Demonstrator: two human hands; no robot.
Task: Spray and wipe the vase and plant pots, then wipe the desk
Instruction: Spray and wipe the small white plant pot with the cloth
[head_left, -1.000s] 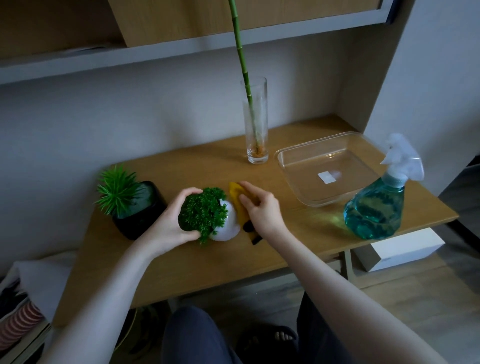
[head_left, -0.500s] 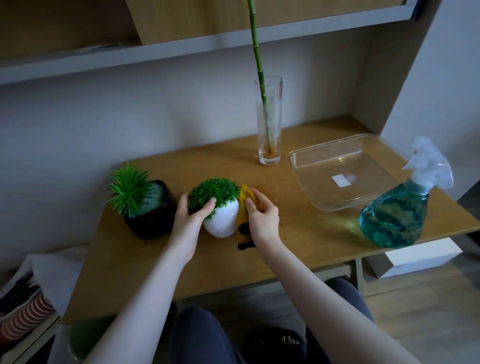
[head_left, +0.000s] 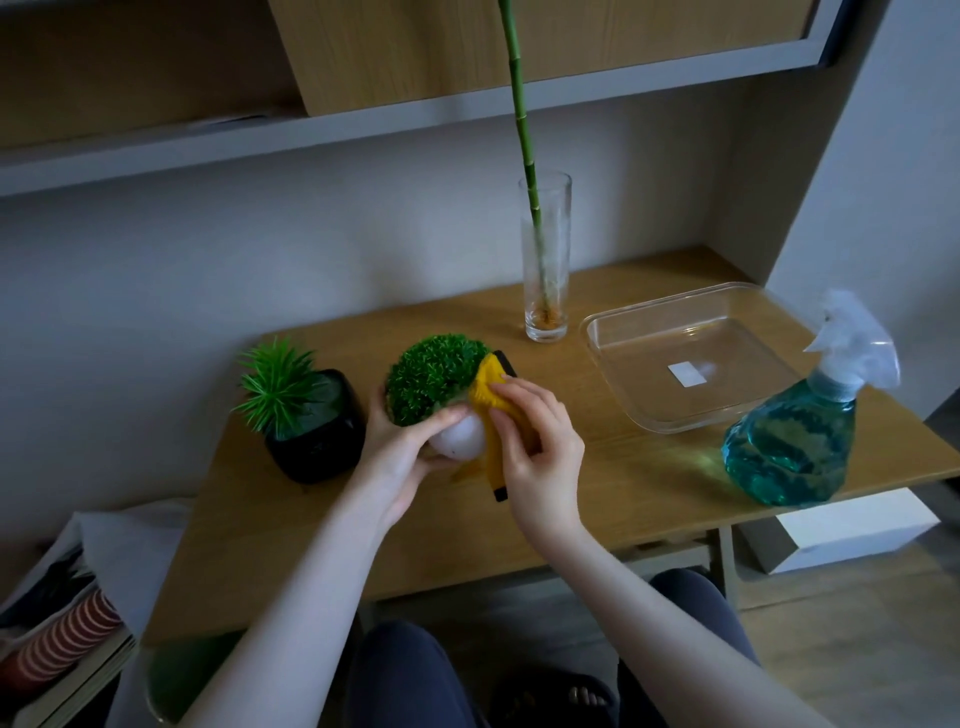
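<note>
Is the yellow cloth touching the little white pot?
Touching. The head view shows the right hand pressing the yellow cloth flat against the white pot, with no gap between them.

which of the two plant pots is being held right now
The white pot with the round bushy plant: left hand grips it, right hand presses a yellow cloth against it. The black pot stands untouched.

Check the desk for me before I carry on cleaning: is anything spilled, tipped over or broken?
Nothing stands out. The white pot is tilted only because the left hand holds it while the right hand wipes it with the yellow cloth. The vase, black pot and spray bottle stand upright.
</note>
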